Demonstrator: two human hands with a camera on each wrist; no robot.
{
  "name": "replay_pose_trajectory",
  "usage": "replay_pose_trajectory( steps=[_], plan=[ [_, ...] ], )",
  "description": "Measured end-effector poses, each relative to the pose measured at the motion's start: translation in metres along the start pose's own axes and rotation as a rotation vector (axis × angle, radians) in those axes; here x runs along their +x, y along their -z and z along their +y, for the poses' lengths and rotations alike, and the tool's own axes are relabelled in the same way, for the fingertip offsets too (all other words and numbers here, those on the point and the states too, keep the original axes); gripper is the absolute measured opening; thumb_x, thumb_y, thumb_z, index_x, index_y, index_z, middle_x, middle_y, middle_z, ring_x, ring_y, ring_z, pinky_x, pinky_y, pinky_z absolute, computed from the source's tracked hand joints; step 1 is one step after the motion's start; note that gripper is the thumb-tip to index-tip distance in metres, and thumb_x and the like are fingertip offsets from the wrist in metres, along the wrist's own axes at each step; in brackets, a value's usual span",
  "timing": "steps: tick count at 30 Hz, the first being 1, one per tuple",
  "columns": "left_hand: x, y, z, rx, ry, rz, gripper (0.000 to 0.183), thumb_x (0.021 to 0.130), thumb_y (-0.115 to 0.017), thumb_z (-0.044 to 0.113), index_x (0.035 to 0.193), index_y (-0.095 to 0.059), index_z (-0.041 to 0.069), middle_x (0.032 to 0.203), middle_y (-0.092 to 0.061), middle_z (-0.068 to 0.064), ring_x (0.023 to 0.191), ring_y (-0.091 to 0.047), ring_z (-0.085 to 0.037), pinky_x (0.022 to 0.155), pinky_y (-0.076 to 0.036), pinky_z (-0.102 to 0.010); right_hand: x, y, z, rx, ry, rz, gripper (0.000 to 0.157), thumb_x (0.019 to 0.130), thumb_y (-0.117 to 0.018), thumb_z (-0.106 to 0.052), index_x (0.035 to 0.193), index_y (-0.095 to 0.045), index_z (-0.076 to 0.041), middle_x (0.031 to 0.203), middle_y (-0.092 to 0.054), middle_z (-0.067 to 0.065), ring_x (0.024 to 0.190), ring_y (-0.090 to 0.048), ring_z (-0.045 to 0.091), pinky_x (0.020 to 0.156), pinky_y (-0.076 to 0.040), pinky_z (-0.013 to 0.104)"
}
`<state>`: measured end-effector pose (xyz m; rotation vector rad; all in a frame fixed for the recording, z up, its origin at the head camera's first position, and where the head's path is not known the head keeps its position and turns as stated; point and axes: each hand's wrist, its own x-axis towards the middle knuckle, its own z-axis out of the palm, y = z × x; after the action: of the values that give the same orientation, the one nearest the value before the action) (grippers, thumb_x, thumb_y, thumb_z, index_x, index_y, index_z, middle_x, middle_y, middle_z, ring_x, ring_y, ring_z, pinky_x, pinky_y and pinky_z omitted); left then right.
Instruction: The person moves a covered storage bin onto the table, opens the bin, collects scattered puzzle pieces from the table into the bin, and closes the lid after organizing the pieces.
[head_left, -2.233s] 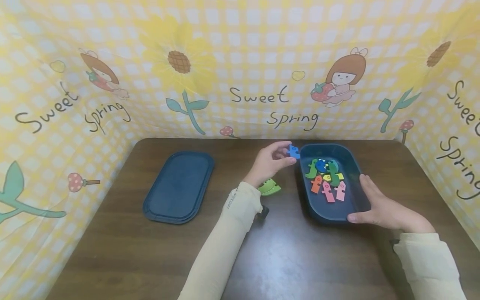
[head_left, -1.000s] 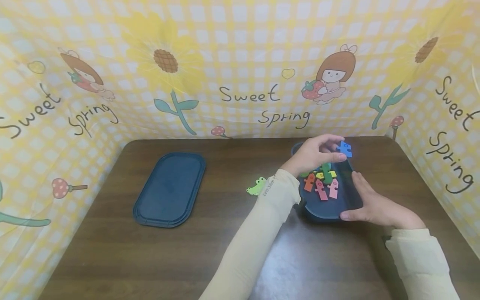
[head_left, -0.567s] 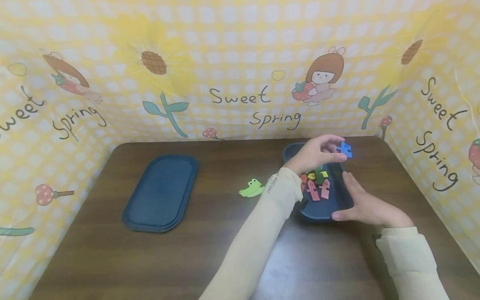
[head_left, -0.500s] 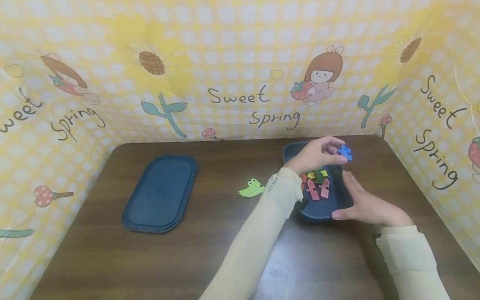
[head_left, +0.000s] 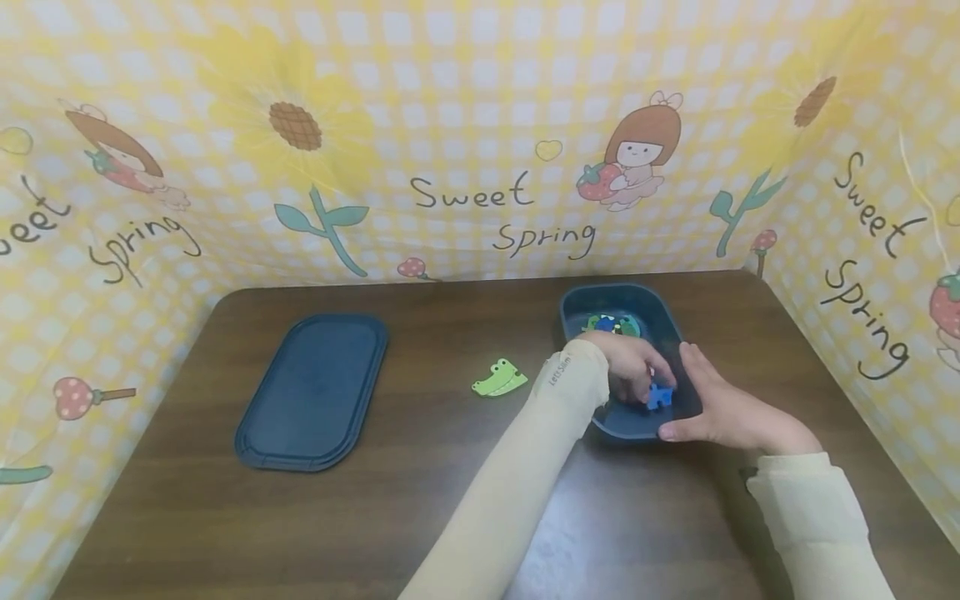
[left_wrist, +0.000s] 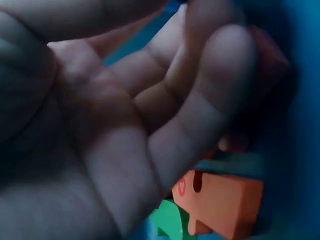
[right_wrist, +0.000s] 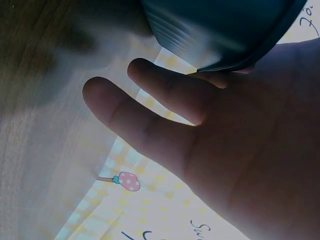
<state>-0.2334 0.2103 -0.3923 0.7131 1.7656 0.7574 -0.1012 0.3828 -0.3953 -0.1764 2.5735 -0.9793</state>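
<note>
My left hand (head_left: 633, 364) reaches down into the dark blue plastic box (head_left: 637, 429) and pinches a blue jigsaw piece (head_left: 660, 397) low over its floor. Green and blue pieces (head_left: 607, 323) lie behind the hand, which covers others from above. An orange jigsaw piece (left_wrist: 220, 200) and a bit of green show beneath the palm in the left wrist view. My right hand (head_left: 731, 412) rests against the box's right side, thumb at the near rim and fingers stretched along the wall. Its straight fingers (right_wrist: 145, 125) show beside the box wall in the right wrist view.
Left of the box, a light green crocodile-head piece (head_left: 500, 380) lies on the brown wooden table (head_left: 420, 500). Farther left lies the flat dark blue lid (head_left: 315, 392). A yellow checked cloth (head_left: 465, 125) hangs around the back and sides.
With the blue jigsaw piece pinched, my left hand has moved right over the box, then down into it. My right hand stays at the box's side. The head view has turned slightly right.
</note>
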Motion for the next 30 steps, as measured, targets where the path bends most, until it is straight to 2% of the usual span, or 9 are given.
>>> replay_pose_trajectory(
  steps=[4,10,15,19,21,24,27,28,30],
  plan=[
    [0.000,-0.008,0.005,0.102,0.020,-0.031,0.034,0.092,-0.067,0.000,0.117,-0.074,0.022,0.106,-0.068,0.001,0.089,-0.067,-0.018,0.079,-0.055,-0.030,0.000,0.000,0.001,-0.006,0.000,0.006,0.129,0.083,-0.082,-0.043,0.156,0.013,0.003,0.161,0.016,0.031,0.145,0.006,0.055,0.106,-0.015,0.075],
    [0.001,-0.013,0.012,0.078,0.083,-0.016,0.020,0.094,-0.066,-0.001,0.104,-0.077,0.011,0.092,-0.072,-0.008,0.076,-0.070,-0.020,0.067,-0.056,-0.027,0.000,-0.001,0.002,-0.002,0.012,0.007,0.129,0.083,-0.083,-0.041,0.156,0.013,0.004,0.160,0.016,0.032,0.145,0.008,0.055,0.107,-0.014,0.074],
    [-0.003,-0.014,0.017,0.104,0.062,0.068,0.008,0.094,-0.071,0.010,0.099,-0.075,0.005,0.090,-0.074,-0.009,0.072,-0.072,-0.020,0.065,-0.058,-0.028,0.000,0.000,0.000,-0.002,0.022,0.005,0.128,0.083,-0.083,-0.040,0.156,0.013,0.004,0.161,0.016,0.032,0.146,0.009,0.054,0.107,-0.012,0.074],
    [-0.008,-0.011,0.020,0.128,0.040,0.147,0.022,0.098,-0.069,0.026,0.099,-0.075,0.005,0.088,-0.075,-0.009,0.070,-0.073,-0.021,0.065,-0.058,-0.031,0.000,0.000,0.000,-0.012,0.027,0.006,0.128,0.083,-0.083,-0.040,0.156,0.013,0.004,0.160,0.016,0.032,0.146,0.008,0.054,0.107,-0.012,0.074],
    [-0.011,-0.006,0.020,0.096,-0.021,0.166,0.026,0.100,-0.065,0.027,0.099,-0.075,0.003,0.088,-0.075,-0.011,0.072,-0.073,-0.025,0.067,-0.059,-0.035,0.001,0.001,0.000,-0.020,0.024,0.004,0.128,0.084,-0.082,-0.042,0.156,0.013,0.004,0.160,0.016,0.032,0.145,0.006,0.055,0.107,-0.013,0.074],
    [-0.017,0.006,0.015,0.007,-0.207,0.227,0.025,0.101,-0.062,0.024,0.106,-0.074,0.002,0.090,-0.074,-0.009,0.078,-0.072,-0.030,0.070,-0.059,-0.037,0.002,0.001,0.000,-0.037,0.011,0.002,0.130,0.083,-0.082,-0.044,0.155,0.015,0.004,0.160,0.016,0.033,0.144,0.002,0.058,0.106,-0.016,0.074],
    [-0.026,0.020,0.007,-0.077,-0.374,0.328,0.025,0.102,-0.062,0.023,0.116,-0.072,0.005,0.093,-0.073,-0.005,0.083,-0.071,-0.028,0.072,-0.058,-0.033,0.002,0.001,0.000,-0.034,-0.017,-0.002,0.132,0.082,-0.082,-0.046,0.156,0.017,0.002,0.160,0.017,0.033,0.144,0.000,0.059,0.105,-0.019,0.074],
    [-0.029,0.024,0.004,-0.087,-0.413,0.367,0.025,0.102,-0.062,0.023,0.119,-0.071,0.006,0.094,-0.073,-0.003,0.083,-0.070,-0.027,0.073,-0.058,-0.031,0.002,0.000,0.000,-0.031,-0.025,-0.002,0.132,0.082,-0.082,-0.046,0.156,0.017,0.001,0.160,0.017,0.033,0.143,0.000,0.059,0.105,-0.020,0.074],
    [-0.036,0.031,-0.005,-0.127,-0.449,0.427,0.026,0.102,-0.063,0.023,0.121,-0.070,0.008,0.095,-0.073,-0.003,0.083,-0.069,-0.026,0.074,-0.057,-0.030,0.002,-0.001,0.000,-0.019,-0.047,-0.002,0.133,0.081,-0.083,-0.047,0.156,0.018,-0.001,0.161,0.017,0.031,0.143,0.000,0.059,0.104,-0.022,0.075]
  ],
)
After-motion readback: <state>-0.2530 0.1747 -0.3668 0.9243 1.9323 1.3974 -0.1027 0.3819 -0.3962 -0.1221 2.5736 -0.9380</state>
